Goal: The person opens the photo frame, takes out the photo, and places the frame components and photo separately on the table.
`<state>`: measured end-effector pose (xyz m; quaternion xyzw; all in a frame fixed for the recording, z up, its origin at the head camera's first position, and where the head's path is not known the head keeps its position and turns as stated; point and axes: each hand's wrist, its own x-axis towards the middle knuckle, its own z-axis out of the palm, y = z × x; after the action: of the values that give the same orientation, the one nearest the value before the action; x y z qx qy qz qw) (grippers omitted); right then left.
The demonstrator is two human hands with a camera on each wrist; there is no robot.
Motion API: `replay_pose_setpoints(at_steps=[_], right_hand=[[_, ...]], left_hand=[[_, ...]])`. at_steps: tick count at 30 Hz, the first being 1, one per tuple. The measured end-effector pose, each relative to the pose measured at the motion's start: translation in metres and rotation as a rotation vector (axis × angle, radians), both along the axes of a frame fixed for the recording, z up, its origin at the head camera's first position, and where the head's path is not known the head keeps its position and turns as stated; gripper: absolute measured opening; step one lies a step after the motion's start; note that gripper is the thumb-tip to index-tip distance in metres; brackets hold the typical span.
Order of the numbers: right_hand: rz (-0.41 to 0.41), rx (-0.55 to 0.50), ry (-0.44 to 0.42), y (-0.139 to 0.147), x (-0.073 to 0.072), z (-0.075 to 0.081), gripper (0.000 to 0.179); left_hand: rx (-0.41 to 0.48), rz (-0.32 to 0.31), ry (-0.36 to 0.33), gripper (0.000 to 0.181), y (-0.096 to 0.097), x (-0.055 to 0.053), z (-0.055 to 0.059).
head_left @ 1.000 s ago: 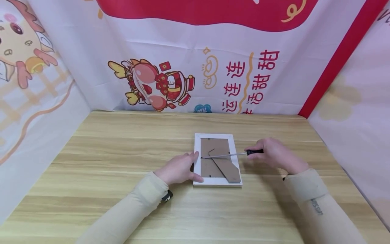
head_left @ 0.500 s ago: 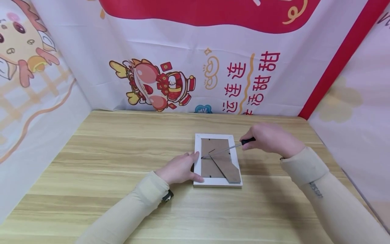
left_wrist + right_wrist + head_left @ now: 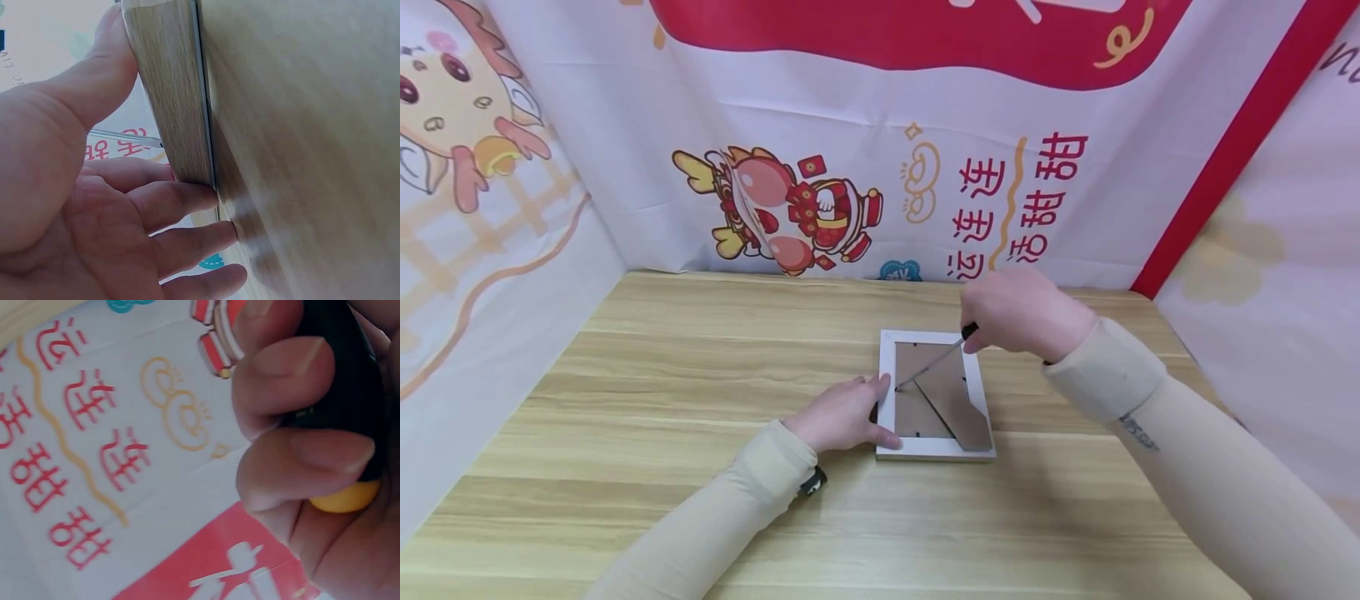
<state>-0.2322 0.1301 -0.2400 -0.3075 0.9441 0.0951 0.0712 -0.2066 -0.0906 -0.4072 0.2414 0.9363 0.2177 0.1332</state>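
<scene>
A white picture frame [image 3: 887, 354] lies face down on the table, its brown backing board [image 3: 912, 417] and slanting easel stand [image 3: 966, 421] showing. My left hand [image 3: 838, 414] rests at the frame's left side, thumb and index finger pressing the white border. Seen from the left wrist, the other fingers lie along its wood-grained side edge [image 3: 169, 81]. With curled fingers my right hand [image 3: 1026, 312] grips a screwdriver [image 3: 938, 357] by its black handle [image 3: 350, 381] with a yellow end. The slim metal shaft slants down left, its tip right at the small dark tab on the board's left edge.
The wood-grain table [image 3: 700, 367] reaches back to a white printed cloth [image 3: 820, 100] with red lettering and cartoon figures. More cloth [image 3: 1247, 333] hangs along the right side, and another printed sheet [image 3: 550, 275] stands at the left.
My right hand has swung up and to the left, raising the screwdriver's handle so the shaft stands steeper. The tip stays by the left tab; left hand and frame keep their place.
</scene>
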Motion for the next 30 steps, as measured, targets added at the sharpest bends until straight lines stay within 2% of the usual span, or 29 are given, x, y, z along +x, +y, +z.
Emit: replay_pose_setpoints(at_steps=[6, 12, 17, 21, 24, 30], right_hand=[[-0.012, 0.093, 0.035, -0.025, 0.003, 0.009, 0.022], [-0.021, 0.111, 0.042, -0.039, 0.005, 0.015, 0.022], [0.007, 0.053, 0.014, -0.048, 0.005, 0.020, 0.021], [0.033, -0.062, -0.052, -0.054, 0.001, 0.024, 0.019], [0.041, -0.112, -0.062, -0.058, -0.001, 0.024, 0.022], [0.038, -0.090, -0.036, -0.071, -0.002, 0.026, 0.026]], left_hand=[[-0.005, -0.007, 0.012, 0.097, -0.001, -0.001, -0.001], [-0.014, 0.006, -0.003, 0.097, -0.001, -0.001, -0.002], [-0.006, 0.013, -0.028, 0.098, -0.001, -0.003, -0.004], [0.004, 0.006, -0.037, 0.098, -0.001, -0.002, -0.002], [0.007, 0.003, -0.035, 0.098, -0.001, 0.000, 0.000], [0.005, -0.001, -0.031, 0.097, -0.002, 0.000, 0.001]])
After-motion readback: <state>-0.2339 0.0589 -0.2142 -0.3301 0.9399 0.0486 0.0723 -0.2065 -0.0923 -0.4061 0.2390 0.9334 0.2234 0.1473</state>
